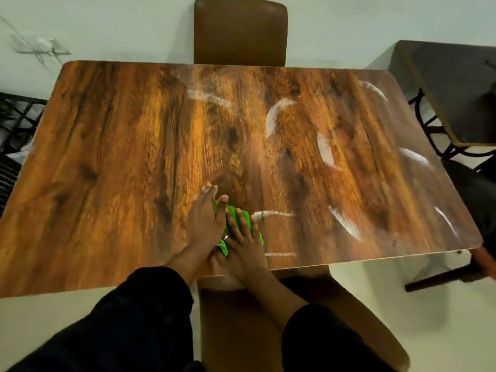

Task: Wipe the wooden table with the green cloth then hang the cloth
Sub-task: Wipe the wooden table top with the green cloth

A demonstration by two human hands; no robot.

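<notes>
dim warm light, blurred, wide-angle warp

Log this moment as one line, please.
wiping | left hand, right hand press green cloth | table: white streaks at right | hanging pending

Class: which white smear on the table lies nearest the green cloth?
The upper thin horizontal smear, beginning just right of the cloth; others lie farther.

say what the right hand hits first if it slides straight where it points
Probably the left hand, its thumb just ahead of the right hand on the green cloth; beyond, bare wooden table.
</notes>
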